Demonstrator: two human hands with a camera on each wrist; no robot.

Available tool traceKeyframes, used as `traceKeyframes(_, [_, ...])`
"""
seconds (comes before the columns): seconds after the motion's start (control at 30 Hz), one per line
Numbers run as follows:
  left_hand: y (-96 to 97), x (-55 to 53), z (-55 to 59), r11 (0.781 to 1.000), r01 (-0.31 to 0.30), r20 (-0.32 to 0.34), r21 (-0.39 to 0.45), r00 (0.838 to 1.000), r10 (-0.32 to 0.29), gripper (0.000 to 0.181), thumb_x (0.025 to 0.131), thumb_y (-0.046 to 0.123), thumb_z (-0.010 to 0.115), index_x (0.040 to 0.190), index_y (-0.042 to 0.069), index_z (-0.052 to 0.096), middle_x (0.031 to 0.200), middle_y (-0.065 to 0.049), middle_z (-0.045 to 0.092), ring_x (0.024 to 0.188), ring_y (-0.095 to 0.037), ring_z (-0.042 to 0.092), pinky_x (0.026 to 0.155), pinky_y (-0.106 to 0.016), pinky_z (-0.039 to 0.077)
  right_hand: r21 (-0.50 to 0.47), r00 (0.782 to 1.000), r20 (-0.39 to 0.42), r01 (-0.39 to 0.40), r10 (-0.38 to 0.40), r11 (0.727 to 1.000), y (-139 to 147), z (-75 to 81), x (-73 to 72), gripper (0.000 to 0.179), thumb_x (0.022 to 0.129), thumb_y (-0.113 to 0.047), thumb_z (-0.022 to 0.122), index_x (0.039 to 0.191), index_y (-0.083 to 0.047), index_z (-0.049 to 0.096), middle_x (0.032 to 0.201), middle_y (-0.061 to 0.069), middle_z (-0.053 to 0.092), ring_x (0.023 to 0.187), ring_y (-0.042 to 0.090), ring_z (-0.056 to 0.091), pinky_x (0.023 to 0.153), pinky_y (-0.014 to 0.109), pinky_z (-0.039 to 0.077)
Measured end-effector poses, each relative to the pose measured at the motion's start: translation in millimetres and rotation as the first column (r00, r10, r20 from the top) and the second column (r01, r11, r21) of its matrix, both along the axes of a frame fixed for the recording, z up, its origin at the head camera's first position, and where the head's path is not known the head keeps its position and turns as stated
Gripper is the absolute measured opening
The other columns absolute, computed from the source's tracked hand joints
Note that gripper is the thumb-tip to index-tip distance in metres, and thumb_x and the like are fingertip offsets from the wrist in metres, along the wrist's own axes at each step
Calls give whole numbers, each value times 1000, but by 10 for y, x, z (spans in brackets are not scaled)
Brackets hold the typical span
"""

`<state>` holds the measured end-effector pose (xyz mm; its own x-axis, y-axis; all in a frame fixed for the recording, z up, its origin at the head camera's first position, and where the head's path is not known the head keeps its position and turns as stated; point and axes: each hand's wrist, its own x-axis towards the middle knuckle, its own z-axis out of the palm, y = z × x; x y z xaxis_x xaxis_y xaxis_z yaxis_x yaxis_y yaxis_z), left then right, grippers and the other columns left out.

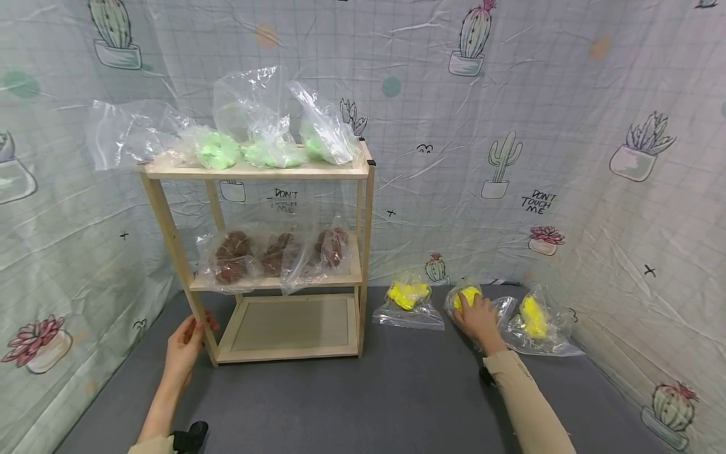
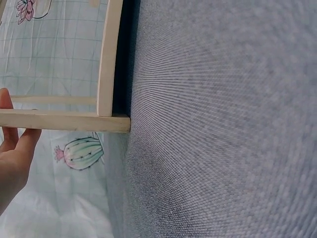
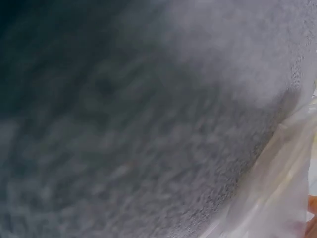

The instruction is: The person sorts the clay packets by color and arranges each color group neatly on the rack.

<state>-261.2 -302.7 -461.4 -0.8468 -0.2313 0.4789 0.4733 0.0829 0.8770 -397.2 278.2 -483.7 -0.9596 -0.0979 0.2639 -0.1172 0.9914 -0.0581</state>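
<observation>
My left hand (image 1: 183,348) holds the left front post of a small wooden shelf rack (image 1: 288,360), low down near the table. In the left wrist view, fingers show on both sides of that post (image 2: 59,119). Over on the right, my right hand (image 1: 479,320) grips a clear plastic bag with a yellow lump (image 1: 467,296) inside, its fingers over the lump. Part of this clear bag (image 3: 267,188) fills the lower right corner of the right wrist view, where most of the hand is out of frame.
Two more bags with yellow lumps, a left one (image 1: 408,295) and a right one (image 1: 534,318), flank the gripped bag on the grey table (image 1: 397,397). Bags with green lumps (image 1: 218,150) fill the top shelf; bags with brown lumps (image 1: 234,255) fill the middle. A cactus-print curtain (image 1: 420,113) hangs behind.
</observation>
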Motion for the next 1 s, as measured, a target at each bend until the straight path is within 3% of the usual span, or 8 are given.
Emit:
traceKeyframes(0.2, [18,-7,6,1000,2,5,-4,1000,-2,28,94,14,41,117,2,51,91,19,64,83,4,62,68,-12,46,19,992,110,55,-57,998,-47,14,-10,58,91,-46,38,138,-12,30,121,38,35,106,54,38,77,67,32])
traceKeyframes(0.4, [24,-20,7,1000,1,-12,-13,1000,-2,33,94,13,41,119,-9,44,91,19,64,84,3,62,68,-13,46,87,986,152,59,-71,995,-39,-13,-36,60,89,-49,41,137,-13,33,123,39,34,106,53,39,77,65,33])
traceKeyframes(0.6, [29,-15,-2,1000,-19,-11,-12,1000,19,30,94,11,41,118,-6,47,90,18,64,82,4,62,67,-13,46,87,992,128,3,-14,996,-14,-21,-40,51,86,-46,50,125,-13,45,119,37,37,101,53,42,75,64,34])
traceKeyframes(0.8, [20,-17,-28,999,-30,-27,-14,999,29,28,93,12,41,117,1,51,91,17,64,83,5,61,66,-12,45,105,993,103,-60,49,993,8,-4,-14,46,83,-43,56,120,-16,49,114,33,41,96,50,46,74,63,36])
traceKeyframes(1.0, [4,-37,-68,1000,-12,-65,20,998,13,25,93,12,42,114,7,54,91,14,65,83,3,62,66,-12,46,177,986,86,-157,144,972,-9,25,90,34,83,-35,57,113,-20,53,109,29,45,93,47,49,75,63,36])
